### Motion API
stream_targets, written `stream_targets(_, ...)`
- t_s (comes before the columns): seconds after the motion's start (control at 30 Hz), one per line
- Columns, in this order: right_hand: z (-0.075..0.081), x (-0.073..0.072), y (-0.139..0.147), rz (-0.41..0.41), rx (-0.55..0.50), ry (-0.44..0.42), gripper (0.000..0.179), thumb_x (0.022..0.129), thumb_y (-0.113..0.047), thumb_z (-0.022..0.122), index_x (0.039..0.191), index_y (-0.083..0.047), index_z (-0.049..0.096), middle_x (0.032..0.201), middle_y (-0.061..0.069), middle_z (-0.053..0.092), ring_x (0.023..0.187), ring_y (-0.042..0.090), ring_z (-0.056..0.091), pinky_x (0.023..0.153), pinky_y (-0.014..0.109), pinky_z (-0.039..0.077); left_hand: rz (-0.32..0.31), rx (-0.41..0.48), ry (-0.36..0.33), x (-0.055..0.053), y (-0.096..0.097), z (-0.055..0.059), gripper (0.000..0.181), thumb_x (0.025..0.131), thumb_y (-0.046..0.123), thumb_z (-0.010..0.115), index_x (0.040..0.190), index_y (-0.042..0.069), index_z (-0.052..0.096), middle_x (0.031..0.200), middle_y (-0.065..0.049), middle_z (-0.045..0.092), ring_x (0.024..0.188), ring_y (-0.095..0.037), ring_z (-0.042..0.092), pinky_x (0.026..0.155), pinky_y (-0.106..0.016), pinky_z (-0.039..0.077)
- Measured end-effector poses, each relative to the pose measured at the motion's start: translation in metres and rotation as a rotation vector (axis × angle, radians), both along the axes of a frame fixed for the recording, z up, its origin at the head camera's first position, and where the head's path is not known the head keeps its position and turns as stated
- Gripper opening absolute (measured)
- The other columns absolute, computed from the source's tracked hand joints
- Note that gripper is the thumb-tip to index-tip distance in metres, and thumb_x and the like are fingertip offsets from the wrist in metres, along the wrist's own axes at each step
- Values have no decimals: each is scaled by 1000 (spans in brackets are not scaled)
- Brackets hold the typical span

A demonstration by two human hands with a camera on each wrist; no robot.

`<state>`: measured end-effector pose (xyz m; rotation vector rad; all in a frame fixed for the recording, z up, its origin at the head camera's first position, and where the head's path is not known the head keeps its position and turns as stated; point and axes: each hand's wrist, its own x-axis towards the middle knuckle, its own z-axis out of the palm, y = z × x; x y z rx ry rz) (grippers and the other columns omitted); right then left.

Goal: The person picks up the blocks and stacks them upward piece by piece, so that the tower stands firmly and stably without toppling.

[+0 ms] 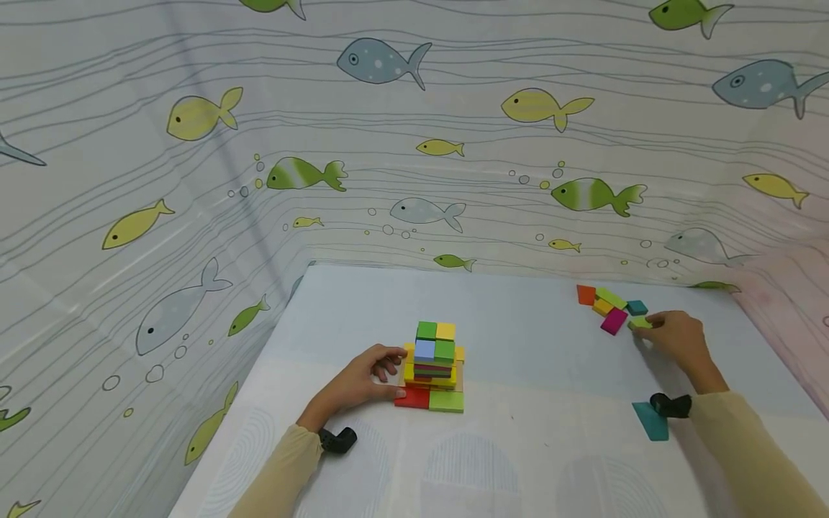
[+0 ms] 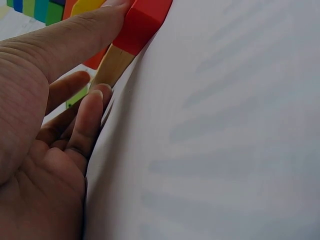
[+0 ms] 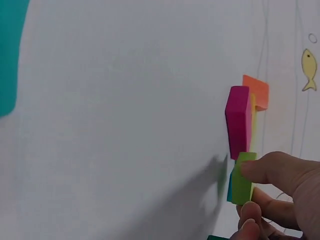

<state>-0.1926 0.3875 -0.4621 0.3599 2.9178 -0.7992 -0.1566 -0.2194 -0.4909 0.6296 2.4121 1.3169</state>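
A tower of coloured blocks (image 1: 434, 351) rises from a wooden base, with a red block (image 1: 412, 397) and a light green block (image 1: 447, 401) flat along its front. Beside it, my left hand (image 1: 363, 378) reaches in from the left. Its straight thumb touches the red block; the other fingers bend loosely by the tower's left side. In the left wrist view that thumb lies against the red block (image 2: 142, 22), above the base's wooden edge (image 2: 114, 65). Far right, my right hand (image 1: 678, 342) pinches another light green block (image 3: 243, 185) between thumb and fingers.
Near the right hand lie a magenta block (image 1: 614, 321), an orange block (image 1: 586, 294), a yellow block (image 1: 602, 306) and a teal block (image 1: 637, 307). A larger teal piece (image 1: 650, 422) lies by the right wrist. Fish-patterned sheeting (image 1: 388, 165) stands behind the table.
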Motion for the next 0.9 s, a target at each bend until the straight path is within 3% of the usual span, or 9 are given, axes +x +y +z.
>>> stream_targets(0.2,9,0,-12,58,23,107,57,94,-28,74,129,14,56,118,36,60,104,51,52,78,56,51,-1,-1,6,-1,0,0,69,84,34,88,144,27,55,125,1,57,99,-19,57,87,-32,49)
stream_targets(0.4,29,-1,-47,86,-2,172,57,94,-30,75,131,10,60,122,35,60,110,50,49,78,55,50,-2,7,-1,-2,0,-1,69,83,33,89,143,27,55,125,1,57,99,-19,57,87,-32,49)
stream_targets(0.67,53,-1,-95,176,-53,280,53,92,-28,80,128,8,65,117,30,62,89,36,58,61,30,49,6,0,-10,0,1,1,69,83,34,88,143,25,55,125,1,57,99,-19,57,87,-31,49)
stream_targets(0.9,62,-1,-133,269,-80,385,43,90,-21,81,123,4,70,112,24,66,85,32,57,57,33,47,10,1,-16,0,2,1,68,83,32,89,142,26,56,124,0,57,99,-20,56,87,-32,49)
